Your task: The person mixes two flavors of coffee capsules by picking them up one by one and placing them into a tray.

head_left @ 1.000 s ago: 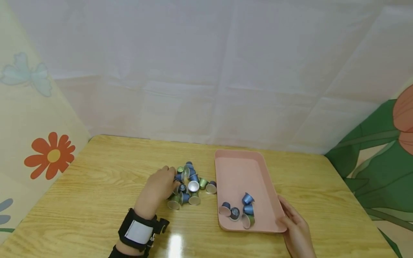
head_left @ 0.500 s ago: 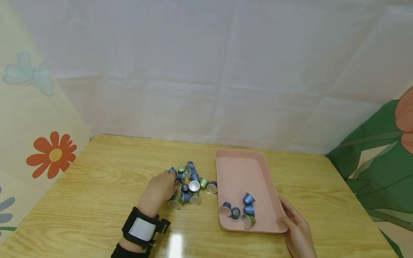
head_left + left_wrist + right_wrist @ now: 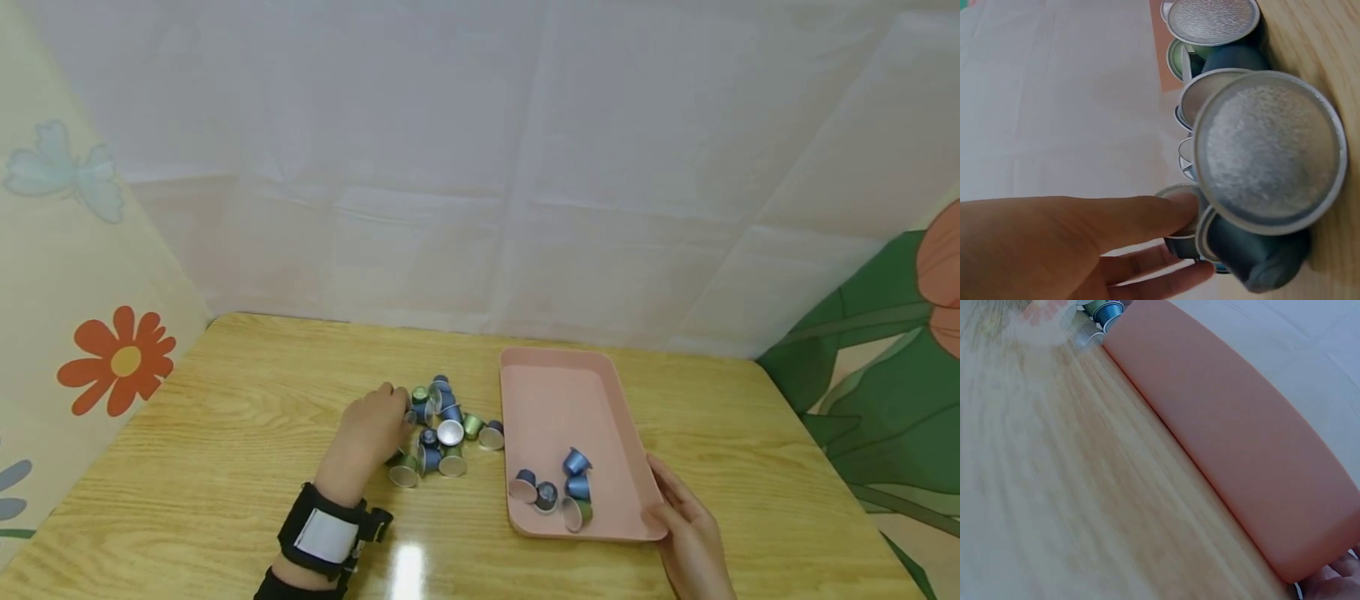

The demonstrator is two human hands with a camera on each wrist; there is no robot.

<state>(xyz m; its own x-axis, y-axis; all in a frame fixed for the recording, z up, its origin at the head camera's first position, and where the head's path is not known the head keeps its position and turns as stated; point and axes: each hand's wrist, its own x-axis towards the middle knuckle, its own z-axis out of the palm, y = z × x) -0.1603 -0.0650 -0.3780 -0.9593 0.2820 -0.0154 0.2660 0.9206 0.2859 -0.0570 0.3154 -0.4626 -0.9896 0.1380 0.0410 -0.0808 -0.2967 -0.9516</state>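
Observation:
At the left edge of a heap of blue, green and dark coffee capsules [image 3: 451,432], my left hand [image 3: 373,427] reaches in from the near side. The left wrist view shows the thumb against the foil lid of a dark capsule [image 3: 1180,245], with the fingers curled behind it, pinching it. A large silver lid [image 3: 1269,150] stands close in front of that camera. My right hand [image 3: 692,529] grips the near right corner of a pink tray [image 3: 558,400], thumb at the rim and fingers along the outside. Several capsules [image 3: 577,487] lie in the tray's near half.
The wooden table [image 3: 247,417] carries the heap and the tray side by side. One dark capsule [image 3: 491,435] lies right against the tray's left wall. A white cloth [image 3: 450,208] hangs along the table's back edge.
My left hand shifts slightly at the heap's left edge. A blue capsule seen beyond its fingertips half a second ago is now out of sight. The right hand and tray stay put.

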